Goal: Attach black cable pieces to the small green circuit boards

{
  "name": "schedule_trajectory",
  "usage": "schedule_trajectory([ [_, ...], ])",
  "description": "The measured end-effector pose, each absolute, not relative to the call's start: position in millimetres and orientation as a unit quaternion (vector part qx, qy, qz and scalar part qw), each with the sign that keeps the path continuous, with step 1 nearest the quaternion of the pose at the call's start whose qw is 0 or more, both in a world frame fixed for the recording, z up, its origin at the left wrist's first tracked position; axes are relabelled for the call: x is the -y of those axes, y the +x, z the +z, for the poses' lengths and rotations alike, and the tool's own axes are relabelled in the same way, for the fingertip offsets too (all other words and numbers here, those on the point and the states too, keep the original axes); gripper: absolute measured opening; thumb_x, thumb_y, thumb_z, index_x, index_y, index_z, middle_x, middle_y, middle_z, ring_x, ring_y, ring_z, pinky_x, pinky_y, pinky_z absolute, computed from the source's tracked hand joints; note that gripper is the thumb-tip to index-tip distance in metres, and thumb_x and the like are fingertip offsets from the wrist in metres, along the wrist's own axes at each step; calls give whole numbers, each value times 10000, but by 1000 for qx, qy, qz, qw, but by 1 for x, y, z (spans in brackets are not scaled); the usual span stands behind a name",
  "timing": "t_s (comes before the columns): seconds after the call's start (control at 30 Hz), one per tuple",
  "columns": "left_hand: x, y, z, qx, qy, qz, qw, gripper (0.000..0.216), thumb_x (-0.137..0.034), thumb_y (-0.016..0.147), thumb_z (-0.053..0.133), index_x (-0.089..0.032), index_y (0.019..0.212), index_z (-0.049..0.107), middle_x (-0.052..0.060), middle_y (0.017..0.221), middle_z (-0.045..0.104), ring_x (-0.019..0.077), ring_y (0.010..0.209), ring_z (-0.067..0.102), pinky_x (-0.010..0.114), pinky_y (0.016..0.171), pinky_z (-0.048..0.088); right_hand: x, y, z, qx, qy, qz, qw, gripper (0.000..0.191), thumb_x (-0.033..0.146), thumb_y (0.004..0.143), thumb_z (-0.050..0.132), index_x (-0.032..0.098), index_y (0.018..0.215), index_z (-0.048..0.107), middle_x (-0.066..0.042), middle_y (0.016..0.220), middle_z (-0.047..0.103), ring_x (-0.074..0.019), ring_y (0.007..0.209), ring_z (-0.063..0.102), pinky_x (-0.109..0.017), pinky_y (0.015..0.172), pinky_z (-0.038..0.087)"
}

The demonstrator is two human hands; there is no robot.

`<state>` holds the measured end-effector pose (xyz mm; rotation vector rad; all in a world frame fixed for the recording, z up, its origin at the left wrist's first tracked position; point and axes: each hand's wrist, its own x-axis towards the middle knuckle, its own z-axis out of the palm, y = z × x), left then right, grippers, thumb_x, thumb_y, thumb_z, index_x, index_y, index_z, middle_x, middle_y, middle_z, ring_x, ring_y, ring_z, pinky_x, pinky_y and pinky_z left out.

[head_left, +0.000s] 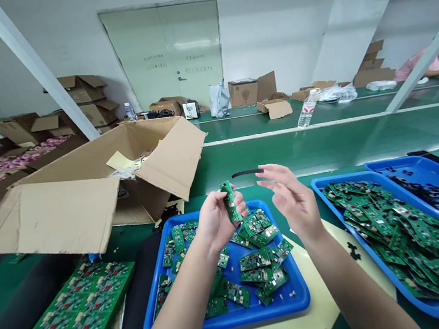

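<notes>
Over the middle blue tray, my left hand is closed around a small green circuit board, held upright between thumb and fingers. To its right my right hand is raised, with a thin black strip at its fingertips. The strip's free end points left, just above the board and apart from it. Below my hands, loose circuit boards lie scattered in the middle tray. Small black pieces rest on the yellowish sheet beside my right forearm.
A right-hand blue tray is heaped with circuit boards; another tray behind holds small black parts. Large board panels lie at left. An open cardboard box stands behind them. A bottle and a person are farther back.
</notes>
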<state>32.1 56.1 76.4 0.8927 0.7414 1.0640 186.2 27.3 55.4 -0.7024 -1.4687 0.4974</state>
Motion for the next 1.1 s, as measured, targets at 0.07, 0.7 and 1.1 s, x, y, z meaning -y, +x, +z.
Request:
schedule_trajectory([
  [0.07,-48,33,81,-303,376,443,756,212,-262,674,425,-174,819,552,-14,582,423,113,471,410,263,472,397,-24,190,57,691,-286,143,648,322,409,875,527,333,1176,610,-67,1249,508,-275,1171,512,-499,940,486],
  [0.7,-7,27,104,-173,366,428,808,226,-201,757,480,-139,907,637,30,687,599,105,464,520,192,365,412,-4,182,59,725,-217,-132,641,402,406,876,438,283,1215,614,-80,1156,555,-247,934,595,-398,682,563],
  [1.1,-7,27,106,-163,344,438,814,252,-200,847,407,-112,914,633,35,660,590,103,461,526,181,378,439,-5,180,62,725,-214,-166,633,328,327,884,444,216,1110,655,-120,1076,569,-252,901,602,-397,589,573],
])
